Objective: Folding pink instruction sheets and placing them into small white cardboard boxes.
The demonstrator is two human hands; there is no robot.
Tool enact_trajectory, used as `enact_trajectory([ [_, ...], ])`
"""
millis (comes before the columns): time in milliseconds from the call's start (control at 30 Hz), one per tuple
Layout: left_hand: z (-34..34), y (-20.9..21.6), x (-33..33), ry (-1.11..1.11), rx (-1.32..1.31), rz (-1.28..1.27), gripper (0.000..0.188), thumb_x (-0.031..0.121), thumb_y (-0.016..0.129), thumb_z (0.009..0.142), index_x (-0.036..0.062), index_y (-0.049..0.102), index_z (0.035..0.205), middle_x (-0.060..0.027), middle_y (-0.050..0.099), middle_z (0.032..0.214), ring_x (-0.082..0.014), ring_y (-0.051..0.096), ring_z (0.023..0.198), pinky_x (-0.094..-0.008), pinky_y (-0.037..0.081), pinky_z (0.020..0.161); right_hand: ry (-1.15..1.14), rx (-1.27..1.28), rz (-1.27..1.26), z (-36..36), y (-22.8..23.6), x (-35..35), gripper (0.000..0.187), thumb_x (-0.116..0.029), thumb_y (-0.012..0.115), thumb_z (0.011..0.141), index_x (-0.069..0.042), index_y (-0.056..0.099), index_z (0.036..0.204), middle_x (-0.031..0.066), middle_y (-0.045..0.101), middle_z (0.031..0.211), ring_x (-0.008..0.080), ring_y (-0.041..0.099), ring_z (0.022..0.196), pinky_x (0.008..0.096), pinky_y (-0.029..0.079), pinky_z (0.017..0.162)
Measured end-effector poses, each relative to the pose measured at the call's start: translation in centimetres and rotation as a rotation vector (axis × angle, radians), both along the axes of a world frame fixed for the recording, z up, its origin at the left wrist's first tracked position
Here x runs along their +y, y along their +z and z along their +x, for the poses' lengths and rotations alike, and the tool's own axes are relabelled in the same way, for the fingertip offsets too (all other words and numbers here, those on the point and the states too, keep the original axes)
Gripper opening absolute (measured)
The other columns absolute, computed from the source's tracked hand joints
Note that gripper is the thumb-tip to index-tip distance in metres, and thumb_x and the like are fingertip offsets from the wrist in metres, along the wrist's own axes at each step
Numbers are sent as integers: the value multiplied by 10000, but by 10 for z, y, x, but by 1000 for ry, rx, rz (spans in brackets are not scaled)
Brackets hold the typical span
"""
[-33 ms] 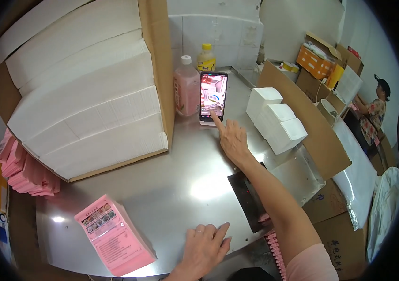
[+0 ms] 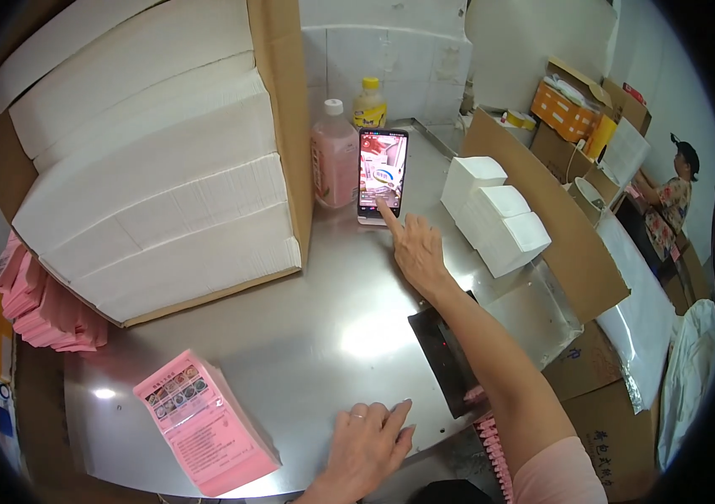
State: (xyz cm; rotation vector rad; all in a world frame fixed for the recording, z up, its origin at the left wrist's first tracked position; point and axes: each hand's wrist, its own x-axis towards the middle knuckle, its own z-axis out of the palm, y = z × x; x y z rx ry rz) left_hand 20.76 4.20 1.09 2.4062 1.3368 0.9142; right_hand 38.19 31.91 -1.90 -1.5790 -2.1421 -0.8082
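With its index finger stretched out, my right hand point(image 2: 419, 252) touches the lower part of a lit phone screen point(image 2: 383, 172). The other fingers are loosely bent and hold nothing. The phone stands upright at the back of the metal table, in front of a bottle of pink liquid point(image 2: 335, 160) and a yellow-capped bottle point(image 2: 370, 105). My left hand point(image 2: 366, 449) rests on the table's front edge, fingers apart and nothing in them. To its left lies a stack of pink printed packets point(image 2: 206, 424), apart from the hand.
A big cardboard box point(image 2: 286, 126) packed with white paper stacks fills the left back. Pink packets point(image 2: 47, 307) are piled beside it. White napkin stacks point(image 2: 496, 214) stand right of the phone, near a cardboard panel point(image 2: 542, 210). A dark device point(image 2: 446, 357) lies under my right forearm. A person point(image 2: 672, 197) sits far right.
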Motion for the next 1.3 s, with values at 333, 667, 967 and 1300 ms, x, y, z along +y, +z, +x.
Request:
enact_trajectory([
  [333,2,-1,-1,-27,-24,-54,403,232,706,843,79,636,1209,-57,524,857,-228,504,804,-380,362,682,27,23,-30,4,8,-8,810,-1,571,811,-237,328,1547,80,558,837,251,563,767,386,442,618],
  [667,-1,-2,-3,16,18,-15,378,226,707,832,115,639,1187,-54,521,859,-234,512,793,-380,370,680,105,214,304,91,81,-115,371,-150,742,753,-47,636,1093,191,580,1068,357,559,1002,461,439,879],
  [967,5,-1,-2,-25,3,1,403,205,726,814,103,638,1194,-57,508,845,-234,490,774,-375,351,658,-16,449,135,165,39,-80,567,-232,759,628,-35,560,1121,188,487,1206,402,443,1157,507,380,986],
  [1300,6,-4,-5,-3,-52,17,414,161,766,766,108,678,1168,-35,464,794,-212,472,735,-362,317,668,-146,307,129,154,48,-143,515,-274,704,644,-23,569,1073,201,506,1152,407,467,1119,508,393,948],
])
